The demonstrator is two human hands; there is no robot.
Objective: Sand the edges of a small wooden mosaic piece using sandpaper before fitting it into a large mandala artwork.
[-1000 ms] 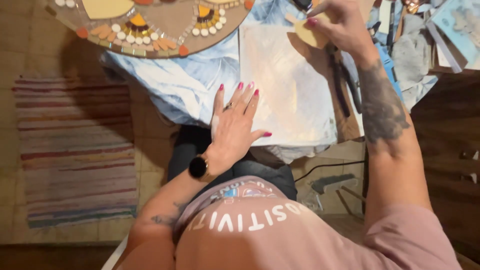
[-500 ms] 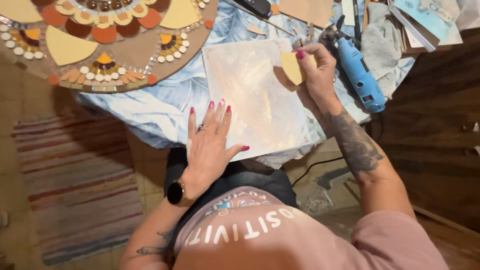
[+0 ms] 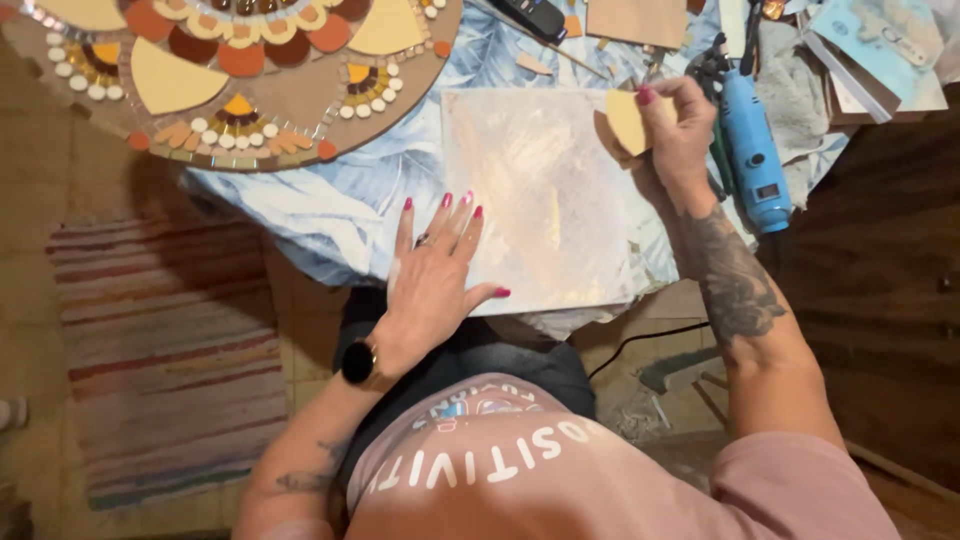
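Head view: a person seated at a cloth-covered bench [image 3: 330, 215] is shaping or checking a small yellow tile piece [image 3: 627, 120], apparently at the fitting stage of mosaic work. The right hand [image 3: 680, 135] pinches the piece between thumb and fingertips, closed on it, just above the far right corner of a pale square slab [image 3: 535, 195]. The left hand [image 3: 435, 280] lies flat and spread wide on the slab's near left edge, steadying it and holding nothing. A round mosaic [image 3: 240, 75] of orange, yellow and white pieces sits at the far left; a blue rotary tool [image 3: 752, 150] lies right of the slab. A steady grip on the piece and a firm slab seem needed next.
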